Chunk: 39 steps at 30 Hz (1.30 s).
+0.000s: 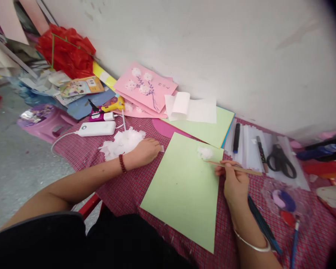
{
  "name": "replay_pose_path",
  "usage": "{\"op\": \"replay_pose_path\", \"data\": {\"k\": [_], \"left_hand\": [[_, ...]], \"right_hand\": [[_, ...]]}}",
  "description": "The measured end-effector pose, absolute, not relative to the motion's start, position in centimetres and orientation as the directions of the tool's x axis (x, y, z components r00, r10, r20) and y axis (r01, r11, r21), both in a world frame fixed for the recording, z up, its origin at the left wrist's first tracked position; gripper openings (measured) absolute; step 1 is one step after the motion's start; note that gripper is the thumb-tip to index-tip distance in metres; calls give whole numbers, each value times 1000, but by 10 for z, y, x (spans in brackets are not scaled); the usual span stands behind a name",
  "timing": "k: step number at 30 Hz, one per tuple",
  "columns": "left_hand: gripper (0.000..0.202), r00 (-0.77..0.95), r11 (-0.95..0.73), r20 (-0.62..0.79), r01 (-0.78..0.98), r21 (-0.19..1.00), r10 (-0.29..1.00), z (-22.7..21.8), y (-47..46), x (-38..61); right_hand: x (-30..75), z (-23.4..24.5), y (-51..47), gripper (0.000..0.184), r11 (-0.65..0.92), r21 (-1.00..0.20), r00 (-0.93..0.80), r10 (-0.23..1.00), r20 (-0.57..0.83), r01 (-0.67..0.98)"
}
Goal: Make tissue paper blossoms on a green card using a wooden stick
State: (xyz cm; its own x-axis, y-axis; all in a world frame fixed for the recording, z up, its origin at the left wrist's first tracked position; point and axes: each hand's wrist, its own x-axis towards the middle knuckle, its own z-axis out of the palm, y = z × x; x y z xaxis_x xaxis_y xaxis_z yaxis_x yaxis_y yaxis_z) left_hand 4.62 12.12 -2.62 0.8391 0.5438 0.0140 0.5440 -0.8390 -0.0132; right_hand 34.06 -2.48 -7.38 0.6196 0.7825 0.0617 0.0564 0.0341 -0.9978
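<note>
On the green sheet [182, 194] sits a white tissue-paper tuft [205, 152], seemingly being set with the wooden stick [248, 171] pinched by the right hand [236, 183], likely needing gentle pressing next; the left hand [145, 152]'s hold I cannot tell.

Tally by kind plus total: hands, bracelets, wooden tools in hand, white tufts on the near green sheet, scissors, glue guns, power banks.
Hands: 2 (left hand, right hand)
Bracelets: 2 (red beaded bracelet, silver bangle)
Wooden tool: 1
White tuft: 1
Black scissors: 1 pair
Yellow glue gun: 1
White power bank: 1
Total: 9
</note>
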Motion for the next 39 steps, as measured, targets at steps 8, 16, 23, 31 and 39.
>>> {"op": "replay_pose_path", "data": {"k": [8, 16, 23, 31, 39], "left_hand": [[10, 618, -803, 518, 504, 317, 592, 41, 144, 102], [11, 577, -849, 631, 261, 460, 519, -10, 118, 176], [10, 533, -515, 308, 297, 804, 788, -62, 137, 174], [11, 535, -253, 158, 110, 961, 830, -60, 137, 176], [8, 687, -185, 64, 104, 977, 724, -49, 117, 176]], "right_hand": [[338, -70, -27, 24, 75, -997, 643, 763, 66, 14], [334, -65, -29, 20, 46, -991, 635, 764, 117, 127], [327, -61, -25, 17, 40, -984, 578, 805, 133, 171], [326, -67, -22, 21, 29, -967, 541, 824, 166, 251], [327, -68, -22, 21, 10, -961, 553, 816, 167, 276]]}}
